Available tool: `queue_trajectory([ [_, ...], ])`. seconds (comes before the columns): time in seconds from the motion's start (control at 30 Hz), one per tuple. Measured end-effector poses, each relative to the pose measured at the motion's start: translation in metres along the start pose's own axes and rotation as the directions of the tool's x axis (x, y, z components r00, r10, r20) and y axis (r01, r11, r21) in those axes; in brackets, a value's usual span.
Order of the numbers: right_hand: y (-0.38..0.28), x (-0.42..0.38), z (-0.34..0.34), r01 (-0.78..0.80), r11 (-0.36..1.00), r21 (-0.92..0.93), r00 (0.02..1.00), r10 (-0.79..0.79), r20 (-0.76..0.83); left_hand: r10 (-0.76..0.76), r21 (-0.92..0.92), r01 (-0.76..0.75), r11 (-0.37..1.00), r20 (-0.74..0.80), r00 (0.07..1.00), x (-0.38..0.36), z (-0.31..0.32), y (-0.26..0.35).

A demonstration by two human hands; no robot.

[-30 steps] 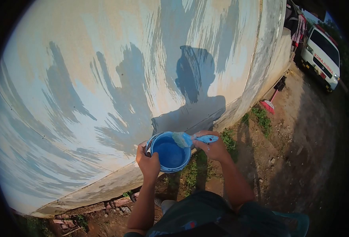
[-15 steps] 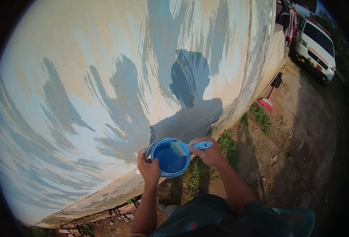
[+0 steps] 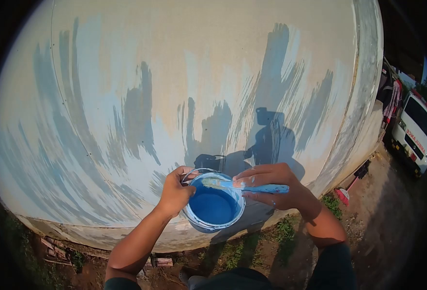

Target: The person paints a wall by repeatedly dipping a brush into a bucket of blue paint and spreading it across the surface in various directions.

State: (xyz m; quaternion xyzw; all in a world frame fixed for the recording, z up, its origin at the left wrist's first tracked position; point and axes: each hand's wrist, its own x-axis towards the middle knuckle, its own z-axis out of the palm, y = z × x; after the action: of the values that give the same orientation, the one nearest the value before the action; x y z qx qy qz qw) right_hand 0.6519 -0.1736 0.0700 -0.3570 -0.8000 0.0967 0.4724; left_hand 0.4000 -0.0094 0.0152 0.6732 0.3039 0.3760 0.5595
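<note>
wall (image 3: 199, 58): streaked with blue and grey | left hand (image 3: 176, 193): closed on the left edge of the blue bucket (image 3: 215, 227), which is held near the wall | paintbrush (image 3: 229, 184): held across the bucket's mouth, tip turned left | right hand (image 3: 283, 175): paintbrush gripped between thumb and fingers | broom (image 3: 342, 195): seen by the wall's foot, right | ambulance (image 3: 416, 130): parked far right

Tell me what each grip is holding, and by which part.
Left grip: blue bucket, by its rim. Right grip: paintbrush, by its handle, towards the bristle end.
</note>
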Motion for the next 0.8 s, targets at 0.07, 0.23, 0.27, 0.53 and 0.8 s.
queue_trajectory([
  [0.07,-0.012,0.034,-0.021,0.242,0.930,-0.276,0.970,-0.238,0.045,0.022,-0.015,-0.022,1.000,-0.005,1.000,0.009,-0.012,0.028],
  [0.23,-0.042,0.125,-0.078,0.397,0.808,-0.435,0.911,-0.405,0.080,0.095,-0.041,-0.095,0.995,-0.006,0.995,0.017,-0.023,0.109],
  [0.27,-0.046,0.146,-0.089,0.399,0.767,-0.503,0.901,-0.429,0.061,0.120,-0.040,-0.121,0.992,-0.030,0.992,0.016,-0.023,0.124],
  [0.53,0.023,0.249,-0.113,0.348,0.241,-0.906,0.717,-0.691,0.091,0.228,0.076,-0.220,0.973,-0.134,0.964,0.028,-0.050,0.184],
  [0.8,0.028,0.192,-0.049,0.366,0.582,-0.726,0.927,-0.157,0.342,0.172,0.360,-0.109,0.927,-0.146,0.974,-0.002,-0.095,0.229],
])
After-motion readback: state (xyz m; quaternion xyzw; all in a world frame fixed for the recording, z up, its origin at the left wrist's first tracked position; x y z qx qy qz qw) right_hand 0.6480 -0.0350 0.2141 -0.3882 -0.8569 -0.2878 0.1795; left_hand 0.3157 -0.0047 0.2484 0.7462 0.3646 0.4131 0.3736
